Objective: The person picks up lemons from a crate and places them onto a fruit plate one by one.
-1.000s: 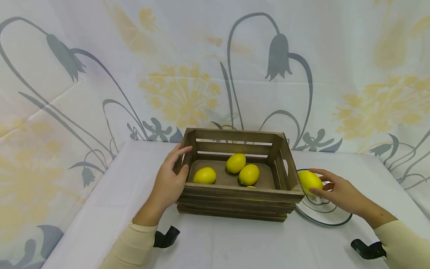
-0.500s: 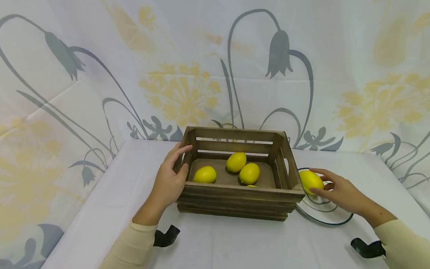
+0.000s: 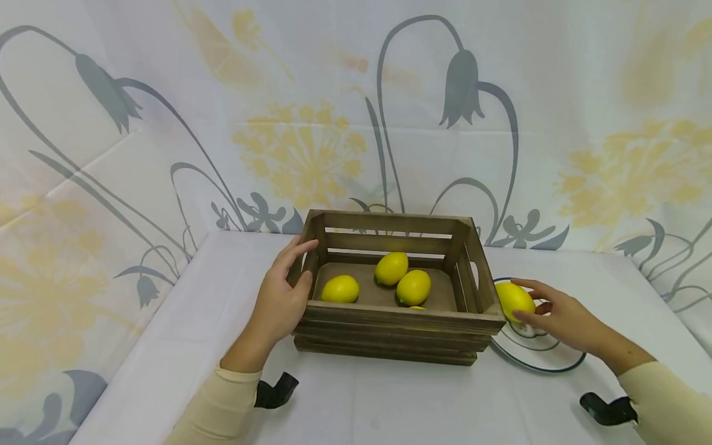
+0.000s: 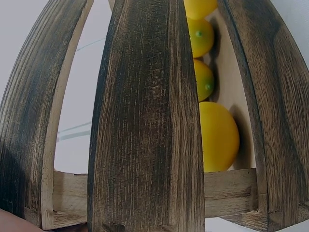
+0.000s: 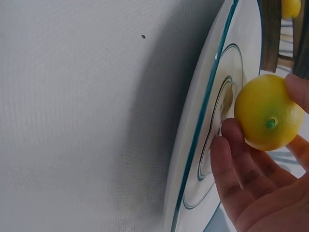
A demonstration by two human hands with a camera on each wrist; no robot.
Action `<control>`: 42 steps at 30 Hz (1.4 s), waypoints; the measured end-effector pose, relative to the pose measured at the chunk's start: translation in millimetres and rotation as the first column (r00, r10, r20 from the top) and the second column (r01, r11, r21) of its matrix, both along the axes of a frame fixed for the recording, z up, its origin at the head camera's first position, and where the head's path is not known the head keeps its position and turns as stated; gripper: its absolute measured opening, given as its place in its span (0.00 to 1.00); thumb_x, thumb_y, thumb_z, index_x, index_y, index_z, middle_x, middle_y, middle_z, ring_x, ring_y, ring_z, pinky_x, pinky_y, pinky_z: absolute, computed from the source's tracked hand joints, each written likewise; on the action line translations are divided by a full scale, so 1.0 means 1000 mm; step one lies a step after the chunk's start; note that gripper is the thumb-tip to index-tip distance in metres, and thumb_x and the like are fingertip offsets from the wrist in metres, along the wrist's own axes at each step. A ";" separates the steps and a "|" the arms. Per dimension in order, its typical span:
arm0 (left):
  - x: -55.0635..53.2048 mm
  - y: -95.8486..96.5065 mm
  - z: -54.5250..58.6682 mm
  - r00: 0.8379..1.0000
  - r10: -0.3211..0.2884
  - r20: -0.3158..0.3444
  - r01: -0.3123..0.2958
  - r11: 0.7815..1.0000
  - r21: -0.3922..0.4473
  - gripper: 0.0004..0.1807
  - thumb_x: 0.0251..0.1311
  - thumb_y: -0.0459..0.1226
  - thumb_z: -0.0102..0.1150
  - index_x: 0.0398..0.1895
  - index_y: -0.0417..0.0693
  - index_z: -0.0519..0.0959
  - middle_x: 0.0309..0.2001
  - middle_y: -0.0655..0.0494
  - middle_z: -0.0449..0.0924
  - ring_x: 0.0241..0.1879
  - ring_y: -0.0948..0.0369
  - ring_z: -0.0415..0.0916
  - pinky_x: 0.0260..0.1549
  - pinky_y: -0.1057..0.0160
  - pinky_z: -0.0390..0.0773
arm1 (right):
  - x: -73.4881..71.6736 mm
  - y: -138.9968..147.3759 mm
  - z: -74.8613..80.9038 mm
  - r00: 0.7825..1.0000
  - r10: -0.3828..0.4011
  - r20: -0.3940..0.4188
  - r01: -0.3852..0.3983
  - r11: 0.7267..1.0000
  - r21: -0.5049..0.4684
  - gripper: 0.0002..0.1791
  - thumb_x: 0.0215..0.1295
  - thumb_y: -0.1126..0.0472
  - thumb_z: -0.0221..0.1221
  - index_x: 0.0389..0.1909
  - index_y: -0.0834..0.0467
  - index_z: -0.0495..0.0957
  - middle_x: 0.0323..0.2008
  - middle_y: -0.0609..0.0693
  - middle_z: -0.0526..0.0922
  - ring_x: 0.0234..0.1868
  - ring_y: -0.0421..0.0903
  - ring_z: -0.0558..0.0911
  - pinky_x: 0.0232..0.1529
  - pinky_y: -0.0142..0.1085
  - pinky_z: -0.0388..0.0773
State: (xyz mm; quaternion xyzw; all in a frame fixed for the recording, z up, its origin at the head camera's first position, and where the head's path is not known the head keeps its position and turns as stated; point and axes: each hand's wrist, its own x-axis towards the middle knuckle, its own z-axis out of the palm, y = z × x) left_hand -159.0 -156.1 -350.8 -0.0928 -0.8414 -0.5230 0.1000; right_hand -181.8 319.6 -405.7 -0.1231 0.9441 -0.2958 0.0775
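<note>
A brown wooden crate (image 3: pixel 389 330) of slatted boards holds several yellow lemons (image 3: pixel 413 287). At its left end my left hand (image 3: pixel 282 295) grips the side, index finger and thumb over the top edge; the other fingers are hidden behind the boards. In the left wrist view, the crate's slats (image 4: pixel 147 116) fill most of the frame, with lemons (image 4: pixel 218 137) showing through a gap. My right hand (image 3: pixel 567 318) pinches another lemon (image 3: pixel 514 301) between thumb and fingers, over the plate right of the crate. The right wrist view shows that lemon (image 5: pixel 268 112) with its green tip.
A white plate (image 3: pixel 556 361) with a dark teal rim and a patterned centre lies on the white-covered table (image 3: pixel 389 402), close against the crate's right end. Behind stands a floral cloth backdrop (image 3: pixel 311 80). Black camera mounts (image 3: pixel 277 390) protrude from both wrists.
</note>
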 end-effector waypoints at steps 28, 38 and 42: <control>0.000 0.000 0.000 1.000 0.005 -0.006 -0.005 1.000 0.000 0.27 0.68 0.29 0.46 0.70 0.53 0.70 0.79 0.50 0.50 0.79 0.46 0.46 0.76 0.31 0.48 | 0.004 0.001 0.001 0.999 0.009 0.038 -0.010 1.000 0.025 0.40 0.69 0.48 0.61 0.76 0.57 0.56 0.61 0.76 0.70 0.38 0.40 0.81 0.27 0.31 0.79; 0.000 0.001 0.000 1.000 0.006 -0.010 -0.006 1.000 0.002 0.27 0.68 0.29 0.46 0.70 0.52 0.70 0.79 0.51 0.50 0.79 0.47 0.46 0.76 0.32 0.48 | 0.007 0.005 0.006 1.000 0.018 -0.009 -0.018 0.998 0.058 0.40 0.69 0.49 0.61 0.75 0.58 0.58 0.61 0.73 0.73 0.41 0.41 0.84 0.32 0.32 0.80; 0.000 0.001 0.001 1.000 0.007 -0.008 -0.007 1.000 0.001 0.27 0.68 0.29 0.46 0.70 0.54 0.70 0.80 0.51 0.50 0.79 0.47 0.46 0.76 0.32 0.48 | 0.009 0.009 0.012 0.999 0.014 -0.035 -0.012 0.997 0.070 0.39 0.69 0.49 0.61 0.74 0.59 0.59 0.61 0.71 0.74 0.45 0.52 0.84 0.37 0.40 0.83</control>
